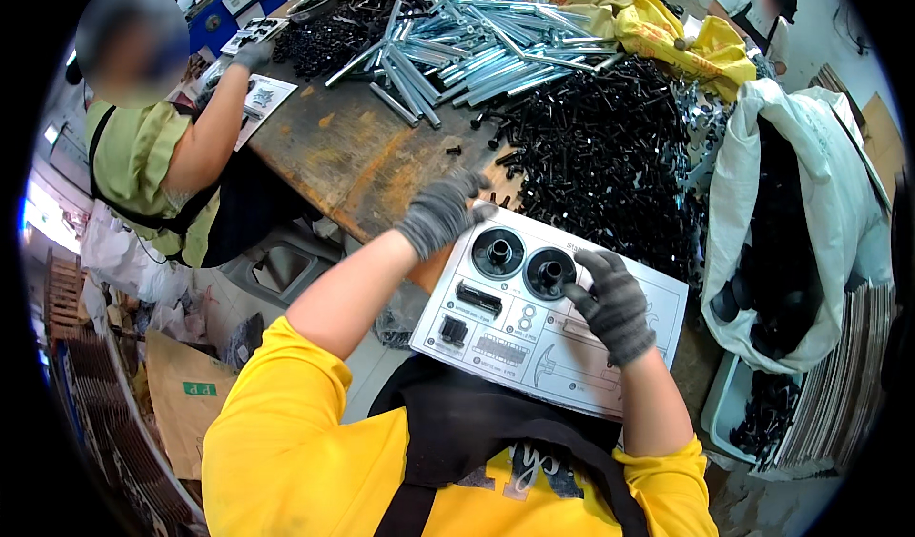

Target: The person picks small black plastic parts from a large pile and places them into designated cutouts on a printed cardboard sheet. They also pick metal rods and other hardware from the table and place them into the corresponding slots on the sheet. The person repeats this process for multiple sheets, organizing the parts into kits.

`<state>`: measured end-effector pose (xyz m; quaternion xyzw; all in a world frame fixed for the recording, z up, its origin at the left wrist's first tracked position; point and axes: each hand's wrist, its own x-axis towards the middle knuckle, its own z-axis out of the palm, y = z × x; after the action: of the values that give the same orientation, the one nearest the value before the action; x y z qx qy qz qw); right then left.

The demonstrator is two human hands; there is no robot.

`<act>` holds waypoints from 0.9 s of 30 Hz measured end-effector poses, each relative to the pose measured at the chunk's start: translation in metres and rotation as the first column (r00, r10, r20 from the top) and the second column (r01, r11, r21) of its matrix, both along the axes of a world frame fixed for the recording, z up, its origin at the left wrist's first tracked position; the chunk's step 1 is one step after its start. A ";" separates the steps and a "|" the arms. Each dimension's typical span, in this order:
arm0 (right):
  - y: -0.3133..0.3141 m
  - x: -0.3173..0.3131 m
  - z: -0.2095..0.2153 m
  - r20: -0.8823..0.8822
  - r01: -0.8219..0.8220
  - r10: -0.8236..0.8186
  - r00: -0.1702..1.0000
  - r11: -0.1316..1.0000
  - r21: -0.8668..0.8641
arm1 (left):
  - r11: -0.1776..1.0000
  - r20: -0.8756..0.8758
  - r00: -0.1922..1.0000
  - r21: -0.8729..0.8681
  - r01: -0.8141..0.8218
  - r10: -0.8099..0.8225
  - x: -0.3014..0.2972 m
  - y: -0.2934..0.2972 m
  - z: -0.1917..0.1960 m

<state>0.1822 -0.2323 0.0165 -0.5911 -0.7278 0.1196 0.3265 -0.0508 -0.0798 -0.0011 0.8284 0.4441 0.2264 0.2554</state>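
A white printed card [596, 391] with outlines of parts lies in front of me at the table's near edge. Two black round discs with raised centres, the left disc [498, 252] and the right disc [550, 273], sit along its upper part. Below them are a black cylindrical piece [478, 298] and a small cluster of black parts [453, 329]. My left hand [440, 215], in a grey glove, is at the card's upper left corner near loose bolts, fingers apart. Over the card, beside the right disc, my gloved right hand [618, 310] has its fingers spread and bent.
A large heap of black bolts [600, 146] lies beyond the card, with silvery metal tubes [477, 46] behind it. A white sack [848, 203] of black parts stands at right, above a pale bin [717, 413]. At left, a co-worker [143, 156] handles another card [267, 99].
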 end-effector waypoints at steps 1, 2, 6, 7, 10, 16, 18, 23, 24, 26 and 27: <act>-0.008 0.005 0.004 -0.026 0.010 -0.010 1.000 1.000 -0.004 | 0.991 0.044 0.995 -0.105 -0.088 0.093 -0.003 0.015 0.006; -0.014 0.010 0.005 -0.008 0.017 -0.017 1.000 1.000 0.017 | 0.978 -0.063 0.977 -0.040 -0.206 0.203 -0.006 0.028 0.014; -0.037 0.025 -0.002 -0.041 0.023 -0.024 0.999 1.000 -0.020 | 0.916 -0.317 0.869 0.258 -0.306 0.379 -0.046 0.126 -0.032; -0.042 0.028 -0.002 -0.043 0.041 -0.042 0.998 0.999 -0.031 | 0.894 -0.394 0.804 0.235 -0.381 0.446 -0.039 0.125 -0.010; -0.060 0.035 0.005 -0.052 0.115 -0.117 0.992 0.992 -0.046 | 0.736 -0.348 0.657 0.189 -0.650 0.669 -0.035 0.148 -0.004; -0.084 0.059 -0.004 -0.131 0.205 -0.213 0.968 0.976 -0.072 | 0.575 -0.346 0.604 -0.196 -0.795 0.718 -0.068 0.211 -0.042; -0.093 0.065 -0.007 -0.158 0.244 -0.264 0.952 0.960 -0.135 | 0.611 -0.366 0.656 -0.248 -0.752 0.660 -0.076 0.230 -0.058; -0.120 0.072 0.001 -0.024 0.352 -0.356 0.934 0.931 -0.098 | 0.772 -0.500 0.694 -0.077 -0.631 0.518 -0.062 0.226 -0.031; -0.124 0.072 -0.003 -0.064 0.373 -0.378 0.924 0.925 -0.073 | 0.788 -0.526 0.684 -0.040 -0.614 0.506 -0.067 0.232 -0.035; -0.135 0.072 0.008 -0.046 0.405 -0.409 0.911 0.911 -0.079 | 0.800 -0.572 0.655 0.002 -0.600 0.493 -0.089 0.239 -0.052; -0.140 0.076 0.017 -0.004 0.405 -0.408 0.913 0.908 -0.113 | 0.796 -0.589 0.639 0.013 -0.605 0.494 -0.102 0.242 -0.061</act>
<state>0.2582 -0.3723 0.0336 -0.7448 -0.5769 0.0968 0.3212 -0.1526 0.1626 -0.0622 0.6535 0.7493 -0.0046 0.1068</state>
